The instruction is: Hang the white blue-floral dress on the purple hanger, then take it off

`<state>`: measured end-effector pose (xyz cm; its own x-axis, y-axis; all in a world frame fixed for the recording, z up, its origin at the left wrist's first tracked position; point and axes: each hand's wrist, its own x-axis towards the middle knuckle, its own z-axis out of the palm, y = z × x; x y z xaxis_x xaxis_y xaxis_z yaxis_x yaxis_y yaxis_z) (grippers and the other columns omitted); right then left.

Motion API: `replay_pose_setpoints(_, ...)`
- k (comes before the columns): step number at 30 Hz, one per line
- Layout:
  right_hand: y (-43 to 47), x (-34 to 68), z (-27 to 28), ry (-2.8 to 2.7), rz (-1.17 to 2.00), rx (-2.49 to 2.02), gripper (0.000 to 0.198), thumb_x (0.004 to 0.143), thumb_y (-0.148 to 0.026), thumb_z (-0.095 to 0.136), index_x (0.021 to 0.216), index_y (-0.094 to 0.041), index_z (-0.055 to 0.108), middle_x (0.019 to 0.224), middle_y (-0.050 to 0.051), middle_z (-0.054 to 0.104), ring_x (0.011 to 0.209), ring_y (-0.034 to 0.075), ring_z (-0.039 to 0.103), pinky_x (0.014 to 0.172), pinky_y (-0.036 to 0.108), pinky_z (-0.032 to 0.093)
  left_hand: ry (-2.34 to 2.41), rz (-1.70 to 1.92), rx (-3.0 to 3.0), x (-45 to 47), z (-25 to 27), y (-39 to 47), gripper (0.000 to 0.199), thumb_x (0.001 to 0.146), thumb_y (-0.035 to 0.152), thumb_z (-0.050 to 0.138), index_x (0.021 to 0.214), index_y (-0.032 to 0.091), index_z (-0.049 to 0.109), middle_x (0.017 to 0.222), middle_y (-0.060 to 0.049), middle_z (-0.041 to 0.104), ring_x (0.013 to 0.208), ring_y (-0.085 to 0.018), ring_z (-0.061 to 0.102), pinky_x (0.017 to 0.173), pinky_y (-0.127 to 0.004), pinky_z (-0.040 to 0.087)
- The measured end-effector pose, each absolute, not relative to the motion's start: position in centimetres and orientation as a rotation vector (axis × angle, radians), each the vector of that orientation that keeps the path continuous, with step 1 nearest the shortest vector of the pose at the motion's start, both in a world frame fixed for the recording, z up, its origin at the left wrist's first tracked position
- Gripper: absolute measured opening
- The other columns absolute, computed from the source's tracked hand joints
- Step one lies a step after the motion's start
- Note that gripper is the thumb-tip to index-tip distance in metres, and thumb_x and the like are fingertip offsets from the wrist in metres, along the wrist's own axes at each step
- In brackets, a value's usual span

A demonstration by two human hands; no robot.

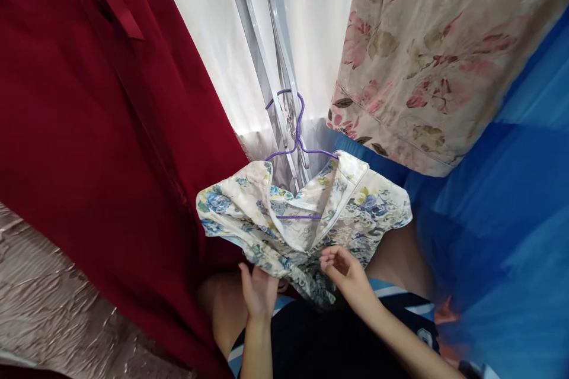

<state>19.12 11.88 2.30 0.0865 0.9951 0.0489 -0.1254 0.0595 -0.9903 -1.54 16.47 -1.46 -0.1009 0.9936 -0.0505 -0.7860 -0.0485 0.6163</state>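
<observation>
A floral blouse (368, 207), white with blue and yellow flowers, hangs on a purple hanger (299, 130) in front of me. Its collar is open in a V, with the hanger's lower bar visible inside. My left hand (260, 293) is at the blouse's lower left edge, palm up, with thumb and fingers apart; some fingertips are hidden behind the cloth. Just below the V of the neckline, my right hand (347, 272) is beside the blouse front, fingers loosely curled and the thumb apart from them. No cloth shows pinched in it. The blouse's bottom bunches darkly over my lap.
Long red cloth (133, 130) hangs at the left. Beige cloth with pink flowers (413, 71) hangs at the upper right, beside blue fabric (502, 207). Grey straps (278, 23) run down before a white curtain (195, 6). A textured wall (57, 302) shows at lower left.
</observation>
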Motion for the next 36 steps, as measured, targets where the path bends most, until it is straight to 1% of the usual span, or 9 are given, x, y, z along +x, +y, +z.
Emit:
replay_pose_setpoints(2, 13.1, 19.0, 1.3, -1.201, 1.192, -1.192, 0.028, 0.086, -0.040, 0.068, 0.102, -0.017, 0.063, 0.094, 0.007, 0.068, 0.081, 0.020, 0.063, 0.073, 0.031, 0.048, 0.770, 1.646, 0.458, -1.7, -2.3, 15.8, 0.072, 0.079, 0.074, 0.065, 0.131, 0.024, 0.065, 0.132, -0.011, 0.067, 0.132, -0.033, 0.056, 0.113, -0.050, 0.043)
replay_pose_setpoints(6, 14.8, 18.9, 0.8, -1.444, 1.054, -1.365, 0.030, 0.087, -0.036, 0.064, 0.110, -0.016, 0.063, 0.087, 0.006, 0.073, 0.074, 0.021, 0.065, 0.069, 0.031, 0.047, 1.110, 1.591, 0.670, -0.4, -2.4, 15.0, 0.074, 0.070, 0.042, 0.088, 0.136, 0.027, 0.061, 0.132, -0.008, 0.068, 0.134, -0.031, 0.055, 0.115, -0.045, 0.042)
replay_pose_setpoints(10, 15.4, 19.3, 1.0, -1.534, 0.885, -1.455, 0.018, 0.090, -0.034, 0.060, 0.096, -0.018, 0.065, 0.071, 0.002, 0.068, 0.066, 0.020, 0.063, 0.065, 0.030, 0.042, 1.175, 1.589, 0.929, 1.6, -1.9, 14.7, 0.067, 0.076, 0.039, 0.084, 0.136, 0.022, 0.061, 0.139, -0.010, 0.063, 0.136, -0.029, 0.054, 0.119, -0.042, 0.038)
replay_pose_setpoints(17, 15.1, 19.2, 0.3, -1.518, 0.917, -1.395, 0.016, 0.091, -0.033, 0.055, 0.085, -0.020, 0.061, 0.064, -0.003, 0.055, 0.061, 0.017, 0.055, 0.060, 0.027, 0.037, 1.236, 1.638, 0.918, 2.0, -2.2, 14.8, 0.067, 0.076, 0.037, 0.083, 0.136, 0.020, 0.059, 0.133, -0.013, 0.065, 0.128, -0.031, 0.060, 0.114, -0.046, 0.043)
replay_pose_setpoints(22, 14.9, 19.2, -0.6, -1.466, 1.018, -1.342, 0.011, 0.087, -0.024, 0.048, 0.077, -0.021, 0.051, 0.061, -0.005, 0.046, 0.058, 0.014, 0.048, 0.058, 0.026, 0.034, 1.537, 2.190, 1.001, 1.5, -1.6, 15.0, 0.072, 0.075, 0.027, 0.083, 0.139, 0.023, 0.050, 0.141, -0.013, 0.054, 0.133, -0.028, 0.053, 0.112, -0.046, 0.042)
replay_pose_setpoints(24, 14.5, 19.3, -0.9, -1.448, 1.049, -1.333, 0.012, 0.087, -0.023, 0.044, 0.075, -0.021, 0.046, 0.060, -0.006, 0.041, 0.056, 0.014, 0.044, 0.057, 0.025, 0.033, 1.586, 2.264, 1.290, 2.1, -1.7, 14.5, 0.054, 0.078, 0.020, 0.078, 0.127, 0.022, 0.056, 0.132, -0.010, 0.056, 0.126, -0.024, 0.055, 0.109, -0.043, 0.043)
replay_pose_setpoints(27, 13.8, 19.3, -1.1, -1.448, 1.079, -1.322, 0.016, 0.088, -0.023, 0.040, 0.073, -0.022, 0.042, 0.061, -0.006, 0.039, 0.058, 0.013, 0.041, 0.057, 0.026, 0.032, 1.412, 1.943, 1.785, 4.1, -2.5, 13.1, 0.015, 0.086, 0.011, 0.063, 0.098, 0.020, 0.065, 0.101, -0.005, 0.064, 0.100, -0.019, 0.064, 0.092, -0.034, 0.052)
replay_pose_setpoints(32, 12.5, 19.4, -0.4, -1.508, 1.091, -1.281, 0.022, 0.093, -0.026, 0.041, 0.071, -0.021, 0.045, 0.064, -0.003, 0.047, 0.062, 0.015, 0.046, 0.059, 0.027, 0.035, 1.386, 1.605, 1.779, 7.2, -4.3, 11.8, 0.021, 0.087, 0.016, 0.062, 0.108, 0.018, 0.064, 0.096, -0.008, 0.069, 0.089, -0.021, 0.068, 0.080, -0.033, 0.056)
replay_pose_setpoints(36, 11.7, 19.7, 0.4, -1.618, 1.010, -1.298, 0.025, 0.096, -0.029, 0.045, 0.073, -0.021, 0.048, 0.065, -0.002, 0.052, 0.062, 0.015, 0.047, 0.061, 0.027, 0.034, 1.404, 1.575, 1.764, 6.7, -3.9, 12.0, 0.009, 0.092, 0.021, 0.059, 0.086, 0.019, 0.065, 0.080, -0.005, 0.067, 0.078, -0.019, 0.066, 0.076, -0.030, 0.055)
